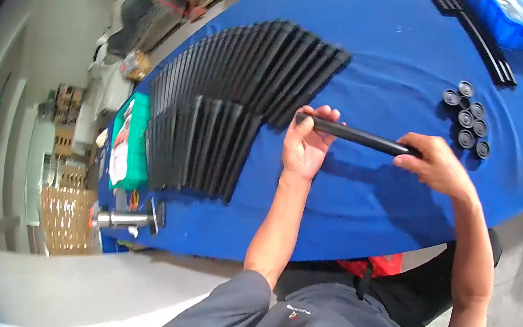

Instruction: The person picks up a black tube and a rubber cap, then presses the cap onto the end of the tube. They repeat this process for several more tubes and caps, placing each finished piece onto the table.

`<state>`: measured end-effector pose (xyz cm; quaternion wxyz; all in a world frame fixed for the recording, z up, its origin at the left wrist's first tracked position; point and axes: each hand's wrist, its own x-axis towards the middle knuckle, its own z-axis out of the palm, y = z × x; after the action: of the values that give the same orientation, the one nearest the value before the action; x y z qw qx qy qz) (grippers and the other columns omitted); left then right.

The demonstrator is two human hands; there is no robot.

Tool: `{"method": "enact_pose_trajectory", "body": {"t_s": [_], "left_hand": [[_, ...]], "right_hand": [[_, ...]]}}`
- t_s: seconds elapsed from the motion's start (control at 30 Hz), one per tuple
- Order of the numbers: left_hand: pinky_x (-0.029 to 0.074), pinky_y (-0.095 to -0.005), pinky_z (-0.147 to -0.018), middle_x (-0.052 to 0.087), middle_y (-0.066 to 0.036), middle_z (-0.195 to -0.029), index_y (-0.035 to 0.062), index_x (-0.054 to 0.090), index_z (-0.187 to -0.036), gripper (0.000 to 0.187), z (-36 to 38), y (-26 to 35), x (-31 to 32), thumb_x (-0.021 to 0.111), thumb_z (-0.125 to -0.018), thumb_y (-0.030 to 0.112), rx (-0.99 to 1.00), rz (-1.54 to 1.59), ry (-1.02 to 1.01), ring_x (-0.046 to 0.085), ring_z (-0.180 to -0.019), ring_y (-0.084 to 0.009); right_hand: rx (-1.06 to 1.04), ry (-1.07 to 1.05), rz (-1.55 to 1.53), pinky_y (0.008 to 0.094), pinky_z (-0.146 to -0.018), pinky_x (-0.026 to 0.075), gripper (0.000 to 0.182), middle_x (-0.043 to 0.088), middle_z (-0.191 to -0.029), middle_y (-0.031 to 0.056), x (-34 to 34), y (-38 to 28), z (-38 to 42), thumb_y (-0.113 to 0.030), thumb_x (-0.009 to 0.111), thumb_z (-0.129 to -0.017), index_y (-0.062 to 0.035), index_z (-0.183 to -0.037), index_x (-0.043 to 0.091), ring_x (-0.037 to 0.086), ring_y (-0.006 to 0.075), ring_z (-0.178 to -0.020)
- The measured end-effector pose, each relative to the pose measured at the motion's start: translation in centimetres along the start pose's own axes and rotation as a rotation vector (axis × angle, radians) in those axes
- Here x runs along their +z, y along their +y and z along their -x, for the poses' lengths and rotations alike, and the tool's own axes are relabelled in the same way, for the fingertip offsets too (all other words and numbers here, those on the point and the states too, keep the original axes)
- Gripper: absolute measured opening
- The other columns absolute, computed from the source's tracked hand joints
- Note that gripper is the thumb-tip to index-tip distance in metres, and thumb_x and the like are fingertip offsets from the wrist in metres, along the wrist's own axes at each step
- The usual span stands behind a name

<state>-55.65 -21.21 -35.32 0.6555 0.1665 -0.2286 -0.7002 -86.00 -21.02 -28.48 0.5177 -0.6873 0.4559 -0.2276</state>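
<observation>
A black tube [365, 137] is held nearly level above the blue cloth, one end in each hand. My left hand [307, 145] grips its left end, thumb laid over the tip and palm turned up. Around the right end, the fingers of my right hand [436, 162] are closed. Left of my left hand, many similar black tubes lie side by side in two rows, a far row [250, 59] and a near row [209, 148]. Several round black caps [465, 118] with ringed faces are grouped on the cloth beyond my right hand.
A blue bin [515, 29] stands at the far right beside a few thin black tubes [482, 44]. On the left are a green bin [133, 143] and a metal cylindrical tool [126, 219] at the table edge. Boxes and a wicker basket [65, 218] stand beyond.
</observation>
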Motion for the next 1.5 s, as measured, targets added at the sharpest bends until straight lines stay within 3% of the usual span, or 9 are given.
{"method": "enact_pose_trajectory", "body": {"t_s": [0.1,0.23,0.4,0.57,0.73,0.87,1.03,1.2,1.5], "left_hand": [[0.050,-0.0521,-0.110,0.070,-0.015,-0.124,0.0085,0.065,-0.118,0.022,0.9,3.1,0.0,0.069,-0.096,0.009,0.137,-0.184,0.100,0.064,-0.123,-0.0312],[0.048,-0.0431,-0.109,0.069,-0.014,-0.124,0.0032,0.057,-0.123,0.034,2.7,4.7,3.1,0.073,-0.093,0.006,0.391,-1.178,0.141,0.062,-0.123,-0.0219],[0.048,-0.0461,-0.108,0.068,-0.015,-0.127,0.0042,0.068,-0.121,0.044,4.8,3.4,7.3,0.083,-0.082,0.019,0.476,-2.050,-0.504,0.062,-0.125,-0.0362],[0.054,-0.0460,-0.090,0.070,-0.015,-0.114,0.0031,0.068,-0.117,0.040,5.8,3.2,6.3,0.081,-0.083,0.021,0.258,-2.095,-0.579,0.068,-0.102,-0.0374],[0.056,-0.0436,-0.083,0.069,-0.014,-0.105,0.0026,0.067,-0.112,0.037,9.0,2.8,7.1,0.082,-0.082,0.019,0.305,-2.074,-0.524,0.068,-0.096,-0.0358],[0.056,-0.0421,-0.081,0.068,-0.015,-0.103,0.0028,0.068,-0.108,0.033,12.1,2.7,6.8,0.083,-0.081,0.017,0.273,-2.078,-0.368,0.069,-0.093,-0.0359],[0.054,-0.0426,-0.079,0.066,-0.013,-0.103,0.0032,0.069,-0.107,0.031,14.4,6.7,4.1,0.082,-0.081,0.014,0.471,-2.161,0.024,0.067,-0.093,-0.0346],[0.053,-0.0464,-0.085,0.064,-0.017,-0.102,-0.0009,0.067,-0.105,0.028,13.9,13.6,-1.2,0.078,-0.085,0.015,0.539,-2.396,0.400,0.063,-0.097,-0.0379],[0.051,-0.0473,-0.091,0.064,-0.016,-0.108,-0.0009,0.067,-0.109,0.030,11.7,14.8,-4.5,0.075,-0.089,0.020,0.458,-2.505,0.537,0.061,-0.105,-0.0378]], "right_hand": [[-0.051,-0.030,0.046,0.0359,-0.050,0.042,0.026,0.051,-0.064,0.0064,-0.8,-0.9,0.4,-0.020,0.073,-0.093,0.0019,-0.106,0.068,0.053,0.0144,-0.055],[-0.178,-0.035,0.170,0.0413,-0.060,0.045,0.029,0.056,-0.067,0.0154,-0.5,-0.2,0.4,-0.023,0.074,-0.090,0.0022,-0.104,0.068,0.057,0.0265,-0.061],[-0.189,-0.073,0.152,0.0440,-0.065,0.046,0.031,0.060,-0.073,0.0194,0.6,-0.8,0.4,-0.024,0.075,-0.088,0.0023,-0.104,0.069,0.059,0.0335,-0.067],[-0.211,-0.152,0.207,0.0444,-0.067,0.048,0.032,0.065,-0.078,0.0199,1.3,-0.7,0.2,-0.024,0.076,-0.086,0.0024,-0.103,0.070,0.064,0.0342,-0.071],[-0.433,-0.200,0.205,0.0450,-0.070,0.051,0.032,0.069,-0.083,0.0206,3.0,1.0,-0.3,-0.023,0.078,-0.083,0.0016,-0.102,0.071,0.068,0.0360,-0.078],[-0.320,-0.316,0.176,0.0468,-0.074,0.051,0.035,0.070,-0.087,0.0211,3.9,-0.2,0.0,-0.025,0.080,-0.083,0.0017,-0.103,0.071,0.070,0.0368,-0.084],[-0.400,-0.012,0.205,0.0449,-0.086,0.056,0.067,0.069,-0.110,0.0241,3.5,0.1,0.2,-0.034,0.080,-0.087,0.0014,-0.138,0.054,0.071,0.0381,-0.094],[-0.252,-0.026,0.131,0.0469,-0.086,0.055,0.064,0.069,-0.108,0.0247,4.2,0.1,0.0,-0.029,0.080,-0.088,0.0021,-0.137,0.053,0.070,0.0391,-0.098],[-0.260,-0.063,0.251,0.0492,-0.089,0.053,0.064,0.069,-0.109,0.0253,5.0,0.4,-0.1,-0.029,0.078,-0.089,0.0010,-0.139,0.050,0.068,0.0434,-0.102]]}}
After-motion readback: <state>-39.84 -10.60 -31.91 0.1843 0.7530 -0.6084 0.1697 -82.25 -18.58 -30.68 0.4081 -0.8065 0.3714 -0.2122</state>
